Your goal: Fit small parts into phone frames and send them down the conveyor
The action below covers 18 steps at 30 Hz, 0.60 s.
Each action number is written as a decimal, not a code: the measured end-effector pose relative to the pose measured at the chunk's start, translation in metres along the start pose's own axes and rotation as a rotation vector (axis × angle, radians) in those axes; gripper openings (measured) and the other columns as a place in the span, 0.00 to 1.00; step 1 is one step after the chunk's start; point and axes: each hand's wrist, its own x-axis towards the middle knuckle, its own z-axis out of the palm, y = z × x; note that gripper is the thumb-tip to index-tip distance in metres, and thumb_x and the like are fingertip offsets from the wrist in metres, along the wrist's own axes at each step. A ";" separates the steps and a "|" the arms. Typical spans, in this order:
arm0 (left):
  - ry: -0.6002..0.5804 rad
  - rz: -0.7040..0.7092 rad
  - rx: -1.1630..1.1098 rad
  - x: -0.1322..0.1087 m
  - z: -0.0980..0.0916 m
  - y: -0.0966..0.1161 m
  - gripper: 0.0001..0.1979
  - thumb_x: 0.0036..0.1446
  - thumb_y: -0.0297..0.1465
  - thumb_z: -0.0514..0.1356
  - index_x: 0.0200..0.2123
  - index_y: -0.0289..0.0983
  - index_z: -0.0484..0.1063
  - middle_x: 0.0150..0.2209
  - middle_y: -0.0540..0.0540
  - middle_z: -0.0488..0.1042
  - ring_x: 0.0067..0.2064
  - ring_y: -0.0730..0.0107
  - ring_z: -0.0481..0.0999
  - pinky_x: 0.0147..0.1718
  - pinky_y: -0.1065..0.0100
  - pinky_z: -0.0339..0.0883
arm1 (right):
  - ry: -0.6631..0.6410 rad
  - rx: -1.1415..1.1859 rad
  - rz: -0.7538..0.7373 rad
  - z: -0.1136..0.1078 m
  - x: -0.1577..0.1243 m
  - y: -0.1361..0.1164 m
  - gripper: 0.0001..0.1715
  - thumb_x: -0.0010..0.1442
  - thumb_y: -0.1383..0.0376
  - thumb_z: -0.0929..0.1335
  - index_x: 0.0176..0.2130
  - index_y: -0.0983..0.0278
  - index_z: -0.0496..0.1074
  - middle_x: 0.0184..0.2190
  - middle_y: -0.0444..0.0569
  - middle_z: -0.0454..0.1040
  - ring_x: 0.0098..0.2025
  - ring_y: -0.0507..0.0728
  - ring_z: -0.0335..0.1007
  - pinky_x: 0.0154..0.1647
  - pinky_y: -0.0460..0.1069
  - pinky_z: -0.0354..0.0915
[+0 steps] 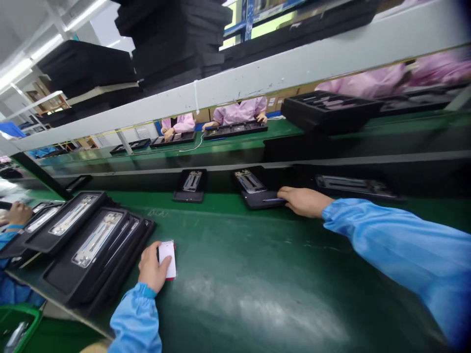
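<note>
My left hand (151,268) rests on the green bench near its front edge, fingers curled around a small white card with a red edge (168,258). It lies just right of a stack of black trays (96,245) that hold metal phone frames. My right hand (303,201) reaches far forward in a blue sleeve and grips the near corner of a black tray (256,190) with a phone frame in it, at the back of the bench.
Another black tray (191,186) sits left of the gripped one, and a third (353,187) to its right. A co-worker's hand (17,214) works at trays on the far left. People in pink coats (241,110) work across a second green belt. A grey beam (294,66) crosses overhead.
</note>
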 end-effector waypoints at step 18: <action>-0.073 0.021 -0.751 -0.031 -0.024 0.022 0.22 0.57 0.43 0.71 0.48 0.42 0.68 0.37 0.50 0.75 0.32 0.71 0.76 0.32 0.70 0.73 | 0.003 0.239 -0.301 -0.005 -0.243 -0.264 0.20 0.68 0.59 0.71 0.57 0.62 0.77 0.54 0.55 0.81 0.47 0.63 0.81 0.43 0.55 0.74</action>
